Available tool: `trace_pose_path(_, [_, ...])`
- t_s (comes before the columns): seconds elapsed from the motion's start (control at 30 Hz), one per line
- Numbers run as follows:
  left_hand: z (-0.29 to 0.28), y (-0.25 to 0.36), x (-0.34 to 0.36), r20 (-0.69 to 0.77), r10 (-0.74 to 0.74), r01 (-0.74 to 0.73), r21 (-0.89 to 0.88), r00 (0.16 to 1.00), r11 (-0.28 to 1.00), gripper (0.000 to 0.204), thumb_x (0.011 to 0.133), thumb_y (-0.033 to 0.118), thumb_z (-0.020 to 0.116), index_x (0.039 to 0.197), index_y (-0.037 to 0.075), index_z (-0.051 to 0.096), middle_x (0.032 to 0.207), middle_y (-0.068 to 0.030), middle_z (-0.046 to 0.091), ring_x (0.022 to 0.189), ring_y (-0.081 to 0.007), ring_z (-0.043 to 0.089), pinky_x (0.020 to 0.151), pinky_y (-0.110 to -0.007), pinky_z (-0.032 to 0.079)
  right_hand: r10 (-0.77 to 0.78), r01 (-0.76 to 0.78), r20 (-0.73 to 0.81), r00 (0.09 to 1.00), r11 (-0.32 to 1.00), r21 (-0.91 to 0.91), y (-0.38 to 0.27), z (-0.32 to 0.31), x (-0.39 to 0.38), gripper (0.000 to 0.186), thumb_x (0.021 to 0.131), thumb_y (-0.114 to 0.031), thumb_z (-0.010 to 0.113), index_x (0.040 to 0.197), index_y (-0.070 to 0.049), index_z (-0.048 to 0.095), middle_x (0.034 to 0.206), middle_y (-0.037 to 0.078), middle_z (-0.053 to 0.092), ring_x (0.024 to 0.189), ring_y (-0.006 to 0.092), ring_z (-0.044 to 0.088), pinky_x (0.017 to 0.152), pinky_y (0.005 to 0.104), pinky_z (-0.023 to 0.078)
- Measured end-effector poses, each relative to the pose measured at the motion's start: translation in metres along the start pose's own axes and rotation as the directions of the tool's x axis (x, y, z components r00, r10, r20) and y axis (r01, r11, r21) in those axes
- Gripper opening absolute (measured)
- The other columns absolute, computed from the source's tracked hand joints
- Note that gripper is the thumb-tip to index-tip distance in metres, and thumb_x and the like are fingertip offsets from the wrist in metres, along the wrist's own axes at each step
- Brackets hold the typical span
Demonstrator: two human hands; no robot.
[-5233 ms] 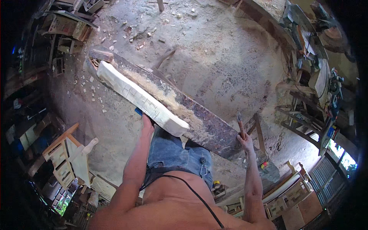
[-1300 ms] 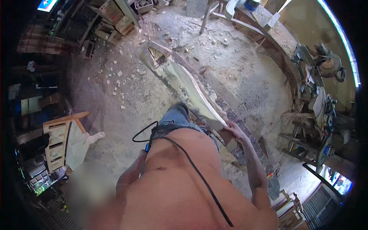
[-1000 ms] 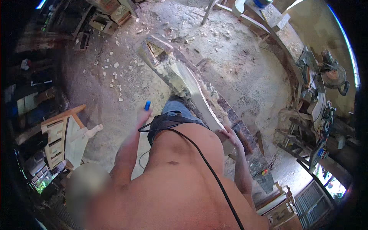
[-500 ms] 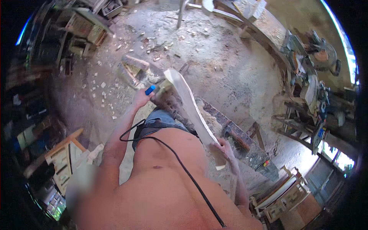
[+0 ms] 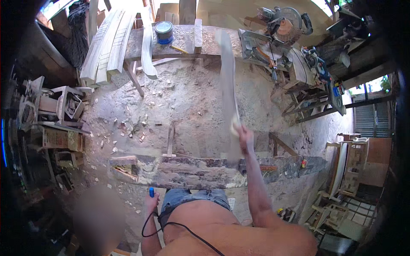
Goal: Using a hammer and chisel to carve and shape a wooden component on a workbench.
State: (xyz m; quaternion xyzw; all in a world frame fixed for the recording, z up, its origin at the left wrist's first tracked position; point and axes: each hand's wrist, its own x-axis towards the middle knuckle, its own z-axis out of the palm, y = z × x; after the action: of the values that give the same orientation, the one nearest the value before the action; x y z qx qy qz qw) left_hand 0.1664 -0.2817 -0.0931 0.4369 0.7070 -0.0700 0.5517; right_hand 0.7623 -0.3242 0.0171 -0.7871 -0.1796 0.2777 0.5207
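Note:
My right hand (image 5: 245,138) is closed on a long, pale, curved wooden piece (image 5: 227,77), held raised and pointing away from me over the floor; it is smeared by motion. My left hand (image 5: 152,205) is closed around a short blue object (image 5: 151,192), low by my left hip, beside a black cord (image 5: 188,227). Across in front of my jeans lies a long, dark, rough plank bench (image 5: 200,170), with shavings and a hollowed block (image 5: 124,170) at its left end.
A far bench (image 5: 183,55) bears pale boards (image 5: 102,51), a can (image 5: 163,36) and a mitre saw (image 5: 284,30). Power tools (image 5: 314,64) stand at right, wooden clutter (image 5: 64,106) at left, furniture parts (image 5: 350,166) lower right. Wood offcuts litter the floor (image 5: 196,111).
The curved piece has been lifted off the plank bench and swung upright in view, in my right hand. My left hand has moved lower. My view has turned toward the far bench.

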Motion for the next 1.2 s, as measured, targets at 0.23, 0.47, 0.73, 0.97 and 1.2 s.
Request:
trace_pose_path(0.23, [-0.033,-0.082,-0.034,-0.170,-0.184,0.159,-0.154,0.968,0.975,0.027,0.091,0.028,0.076,0.102,0.006,0.066,0.066,-0.0070,0.065,0.047,-0.0163,0.059,0.043,-0.031,0.047,0.077,-0.282,0.364,0.928,0.783,0.554,-0.055,0.079,0.272,0.067,0.097,-0.059,0.060,0.142,-0.009,0.058,0.120,0.010,0.069,0.106,0.0219,0.067,0.097,0.0415,0.054])
trace_pose_path(0.47, [0.009,-0.122,-0.055,-0.141,-0.377,0.374,-0.048,0.915,0.926,0.026,0.086,0.032,0.077,0.091,0.008,0.072,0.066,-0.0064,0.068,0.053,-0.0186,0.065,0.049,-0.036,0.052,0.290,-0.297,-0.097,0.952,0.953,-0.058,-0.034,0.128,0.366,0.111,0.087,-0.087,0.048,0.147,0.007,0.050,0.140,0.022,0.061,0.128,0.0347,0.059,0.107,0.0482,0.045])
trace_pose_path(0.73, [0.022,-0.112,-0.048,-0.213,-0.163,0.187,0.095,0.963,0.978,0.042,0.087,0.042,0.071,0.087,0.000,0.077,0.070,-0.0100,0.072,0.074,-0.0213,0.074,0.071,-0.041,0.058,0.181,-0.215,-0.144,0.973,0.936,-0.279,-0.055,0.137,0.426,0.110,0.089,-0.087,0.047,0.135,0.013,0.059,0.127,0.023,0.068,0.111,0.0285,0.065,0.094,0.0394,0.051])
trace_pose_path(0.97, [-0.030,-0.031,-0.014,-0.279,-0.223,0.187,-0.148,0.934,0.971,0.038,0.091,0.039,0.075,0.073,0.006,0.068,0.058,-0.0028,0.063,0.048,-0.0144,0.061,0.047,-0.032,0.047,-0.416,0.342,-0.141,0.898,0.863,-0.372,-0.089,0.200,0.319,0.033,0.101,-0.028,0.057,0.108,0.001,0.070,0.105,0.018,0.070,0.100,0.0299,0.066,0.089,0.0434,0.052])
trace_pose_path(1.2, [-0.018,0.023,-0.010,-0.130,-0.174,0.117,-0.363,0.976,0.924,0.031,0.092,0.032,0.078,0.102,0.002,0.074,0.061,-0.0027,0.064,0.050,-0.0119,0.061,0.048,-0.030,0.049,-0.159,0.354,0.639,0.753,0.916,-0.190,-0.118,0.449,0.150,0.076,0.090,-0.048,0.074,0.139,0.008,0.058,0.103,0.015,0.074,0.092,0.0200,0.070,0.082,0.0347,0.056])
